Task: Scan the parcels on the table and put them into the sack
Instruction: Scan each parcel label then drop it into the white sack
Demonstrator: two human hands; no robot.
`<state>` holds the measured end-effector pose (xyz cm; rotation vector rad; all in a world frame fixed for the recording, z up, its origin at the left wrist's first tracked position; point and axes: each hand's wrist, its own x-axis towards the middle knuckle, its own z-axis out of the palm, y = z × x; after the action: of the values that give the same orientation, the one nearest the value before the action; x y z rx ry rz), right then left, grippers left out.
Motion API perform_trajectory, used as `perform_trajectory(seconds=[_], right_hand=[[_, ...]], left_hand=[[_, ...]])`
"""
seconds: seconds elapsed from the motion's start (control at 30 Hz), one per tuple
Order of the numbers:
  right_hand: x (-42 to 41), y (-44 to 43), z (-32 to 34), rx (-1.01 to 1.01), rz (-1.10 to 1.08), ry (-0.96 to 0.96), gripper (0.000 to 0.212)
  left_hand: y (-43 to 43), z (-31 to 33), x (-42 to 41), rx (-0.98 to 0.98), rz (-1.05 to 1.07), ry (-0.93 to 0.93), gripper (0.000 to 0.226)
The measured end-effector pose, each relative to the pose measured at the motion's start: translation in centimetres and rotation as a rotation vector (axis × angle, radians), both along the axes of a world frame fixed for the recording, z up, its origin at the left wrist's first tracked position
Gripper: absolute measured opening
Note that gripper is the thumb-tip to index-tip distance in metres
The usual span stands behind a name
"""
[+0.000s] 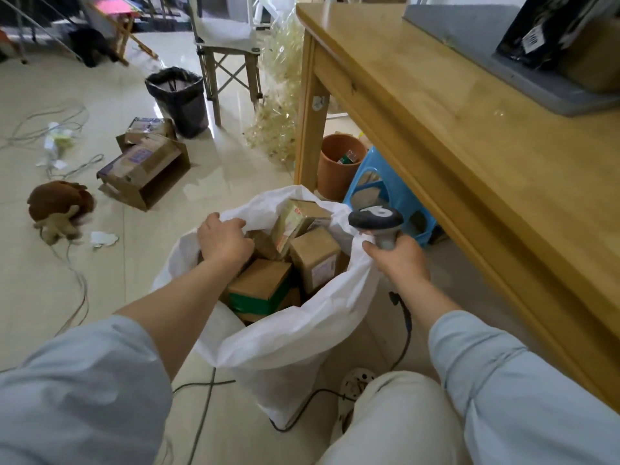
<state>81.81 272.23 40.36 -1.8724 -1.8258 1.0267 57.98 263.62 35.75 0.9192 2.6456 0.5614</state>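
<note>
Your left hand (223,238) is gripping the white sack's (302,337) rim and your right hand (397,261) is clutching the barcode scanner (375,221) plus the opposite rim, cardboard parcels (315,260) sitting piled inside, so that crowded right grip is risking a slip and a sagging, spilling sack.

Nothing legible — labels (323,271) on parcels (260,283) in sack (285,347) blurred — floor box print (137,156) too.

Cluttered home: plush toy (60,204), wooden table (436,122)
</note>
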Motion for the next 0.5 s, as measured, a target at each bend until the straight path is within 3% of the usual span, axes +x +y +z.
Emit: perform_trajectory(seconds=[0.1,0.4,0.5], right_hand=[[0.7,-0.5,1.6,-0.034,-0.028,0.145,0.027],[5.7,-4.1,11.2,-0.295,-0.121,0.515,0.027],[9.3,-5.2,14.8,-0.259,-0.151,0.586,0.023]], left_hand=[[1.2,2.4,2.7,0.049,-0.069,-0.041,0.038],[4.0,11.3,11.9,0.163,-0.337,0.029,0.035],[4.7,15.2,16.3,0.215,-0.496,0.069,0.036]])
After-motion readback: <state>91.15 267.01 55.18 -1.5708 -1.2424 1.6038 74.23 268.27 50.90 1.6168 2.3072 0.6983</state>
